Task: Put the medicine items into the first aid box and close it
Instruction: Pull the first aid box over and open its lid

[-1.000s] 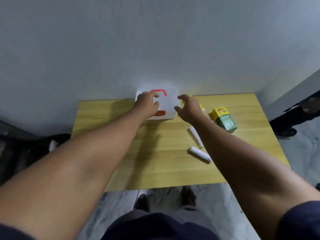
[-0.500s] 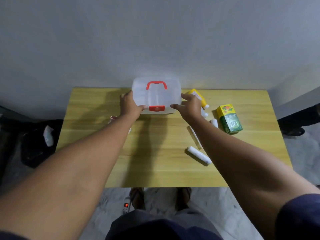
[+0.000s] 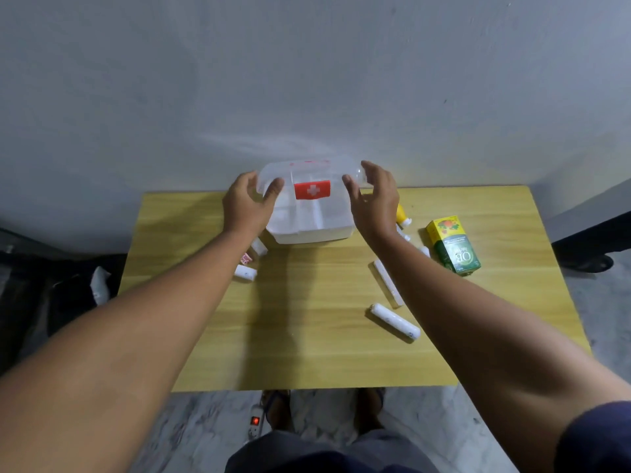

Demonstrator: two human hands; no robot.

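Observation:
A translucent white first aid box [image 3: 309,230] stands at the back middle of the wooden table [image 3: 307,336]. Its lid [image 3: 307,175], with a red latch bearing a white cross [image 3: 312,190], is tilted up and back. My left hand [image 3: 244,203] grips the lid's left side and my right hand [image 3: 374,198] its right side. The divided inside of the box shows below the lid. A green and yellow carton [image 3: 452,245], a yellow tube [image 3: 402,215], a flat white strip [image 3: 389,283] and a white roll [image 3: 394,322] lie to the right. Small white rolls [image 3: 246,272] lie left.
The table stands against a grey wall. Dark bags [image 3: 51,295] lie on the floor to the left. A power strip with a red switch [image 3: 255,421] is on the marble floor by my feet. A dark shape [image 3: 587,247] lies at the right edge.
The lid was shut with its red handle on top; now both hands have swung it up and back, so the latch faces me and the box stands open.

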